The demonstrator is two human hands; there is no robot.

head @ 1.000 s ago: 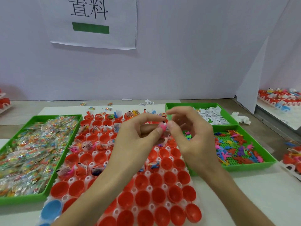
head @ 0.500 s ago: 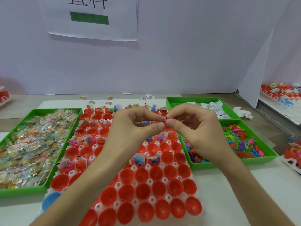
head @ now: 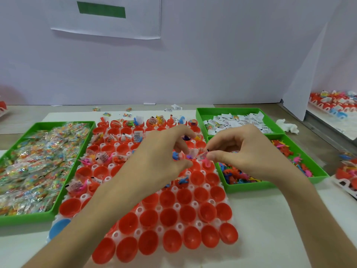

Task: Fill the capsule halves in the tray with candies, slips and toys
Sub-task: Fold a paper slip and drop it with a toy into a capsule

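Right hand (head: 241, 153): my thumb and forefinger pinch a small slip (head: 202, 156) above the tray (head: 177, 206).
Left hand (head: 164, 157): my fingers loosely curled, probably empty.

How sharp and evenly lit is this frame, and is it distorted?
Head view: light soft and even, shadows faint; candy bin at left blurred; left hand slightly soft, the small item in the grip of the right hand unclear; wide-angle stretch enlarges near capsule halves.

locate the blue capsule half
Head view, lower left: the blue capsule half sits at the near-left corner of the white tray, beside the green candy bin.
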